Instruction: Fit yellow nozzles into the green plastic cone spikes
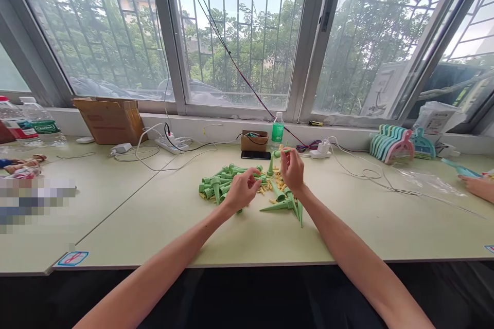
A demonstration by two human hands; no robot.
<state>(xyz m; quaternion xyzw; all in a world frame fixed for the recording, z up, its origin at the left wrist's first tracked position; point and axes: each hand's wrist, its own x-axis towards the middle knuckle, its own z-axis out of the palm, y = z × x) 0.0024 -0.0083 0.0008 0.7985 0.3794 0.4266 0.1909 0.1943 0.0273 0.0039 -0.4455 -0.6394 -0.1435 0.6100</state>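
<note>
My right hand [292, 168] is raised over the right side of a heap, its fingers closed on a green plastic spike [277, 153]. My left hand [242, 190] hovers at the front of the heap with curled fingers; anything in its pinch is too small to make out. Beneath it and to its left lie many green plastic cone-shaped spikes [216, 185] with wide collar ends. Small yellow pieces [266, 188] are scattered between the hands. More green spikes [283, 204] lie loose under my right wrist, some pointing towards the table's front edge.
Behind the heap are a phone [255, 155], a small cardboard box [254, 141] and a green-labelled bottle [277, 127]. Cables trail from power strips [172, 145]. Plastic hangers [391, 145] stand at the right, near another person's hand [478, 186]. A larger carton [110, 121] stands left.
</note>
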